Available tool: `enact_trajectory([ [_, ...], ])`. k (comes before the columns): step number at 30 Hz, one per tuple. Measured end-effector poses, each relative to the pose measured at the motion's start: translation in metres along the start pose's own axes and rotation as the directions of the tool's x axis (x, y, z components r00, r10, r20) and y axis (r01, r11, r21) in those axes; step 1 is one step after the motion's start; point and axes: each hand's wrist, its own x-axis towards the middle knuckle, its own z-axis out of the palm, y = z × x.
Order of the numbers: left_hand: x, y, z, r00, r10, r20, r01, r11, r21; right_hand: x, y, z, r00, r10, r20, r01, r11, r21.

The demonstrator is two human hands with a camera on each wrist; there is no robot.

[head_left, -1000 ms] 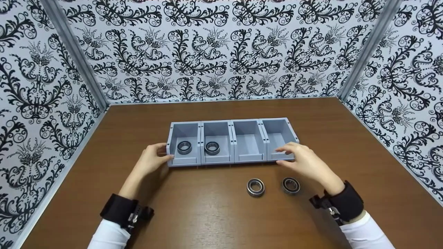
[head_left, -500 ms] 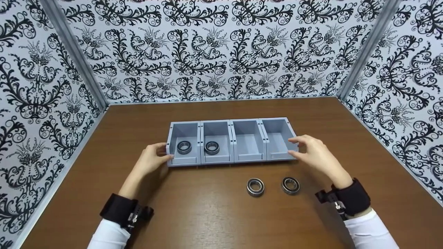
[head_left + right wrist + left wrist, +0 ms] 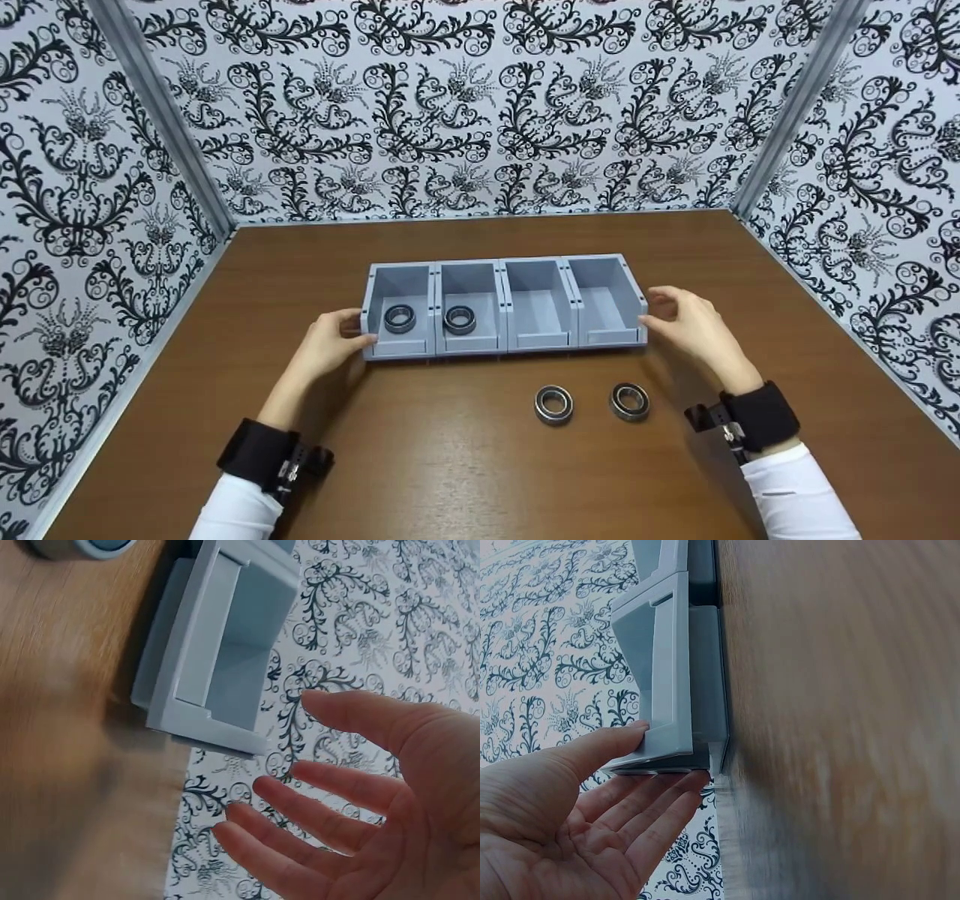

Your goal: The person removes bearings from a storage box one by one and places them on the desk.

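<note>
A row of several joined grey storage bins (image 3: 471, 346) stands on the table. My left hand (image 3: 328, 346) grips its left end; in the left wrist view the thumb (image 3: 615, 746) presses the front corner and the fingers lie along the outer side. At the right end, my right hand (image 3: 694, 330) is spread beside the bin wall, thumb close to the front corner. The right wrist view shows a gap between those fingers and the bin (image 3: 196, 637). One ball bearing (image 3: 400, 330) lies in the leftmost bin, another bearing (image 3: 460, 331) in the bin beside it.
Two more bearings, one left (image 3: 553, 421) and one right (image 3: 630, 415), lie on the brown table (image 3: 450, 465) in front of the right-hand bins. Patterned wall panels (image 3: 465, 112) with grey corner posts enclose the table at the back and sides.
My right hand has moved right, from over the front of the rightmost bin to beside its outer wall. The left hand, bins and bearings have stayed in place.
</note>
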Motion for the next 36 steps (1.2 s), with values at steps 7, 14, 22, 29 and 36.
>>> enact_trajectory([
  [7,0.000,0.000,0.001,1.000,-0.003,0.001,0.003,1.000,-0.008,0.008,0.014,0.005,0.994,0.058,0.097,-0.059,0.998,0.011],
  [14,-0.001,0.000,0.001,1.000,-0.003,-0.003,0.003,1.000,-0.011,0.014,0.020,0.011,0.984,0.055,0.167,-0.063,0.997,0.048],
  [22,0.000,0.000,0.002,1.000,-0.002,0.002,0.002,1.000,-0.011,0.018,0.024,0.017,0.981,0.048,0.189,-0.068,0.993,0.099],
  [29,0.000,-0.002,0.001,1.000,-0.001,0.007,0.002,1.000,-0.012,0.024,0.029,0.022,0.979,0.022,0.200,-0.043,0.994,0.102],
  [36,-0.001,0.000,-0.001,1.000,0.001,0.013,-0.001,1.000,-0.007,0.029,0.031,0.027,0.982,0.009,0.190,-0.037,0.989,0.144],
])
